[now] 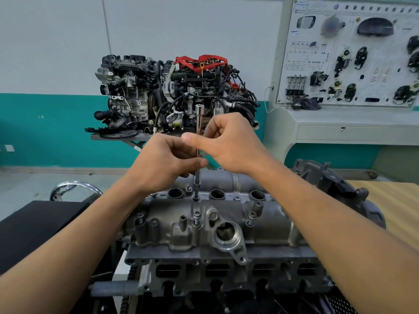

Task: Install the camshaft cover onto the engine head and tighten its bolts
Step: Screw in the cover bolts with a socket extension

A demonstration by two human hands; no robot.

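The grey metal camshaft cover sits on the engine head in front of me. A long chrome extension bar stands upright, its lower tip on a bolt near the cover's middle, between two round plug holes. My left hand pinches the bar low on its shaft. My right hand grips it just above, thumb pointing left. Several other bolts stand raised along the cover's front edge, such as the bolt in the middle and the bolt to its right.
A black seat or pad lies at the left, with a chrome ring behind it. A wooden tabletop is at the right. Behind stand a display engine on a stand and a training board.
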